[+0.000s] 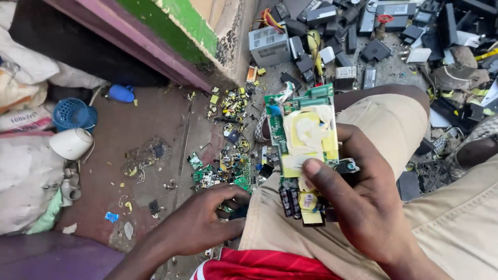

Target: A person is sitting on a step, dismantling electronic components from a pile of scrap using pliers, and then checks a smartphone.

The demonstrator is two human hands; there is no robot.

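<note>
My right hand (358,202) grips a green circuit board (303,140) with a yellow-taped transformer, black capacitors and a yellow part at its lower end; my thumb lies across its middle. The board is held upright over my left knee in beige shorts. My left hand (199,220) reaches down to the floor beside that thigh, fingers curled over a small dark part among green board scraps (223,173); what it grips is hidden.
Loose yellow and green electronic bits litter the reddish floor (155,119). A pile of black power adapters (363,31) and a grey power supply box (268,45) lies ahead. White sacks (23,171), a blue basket (74,114) and a white cup (72,143) stand at the left.
</note>
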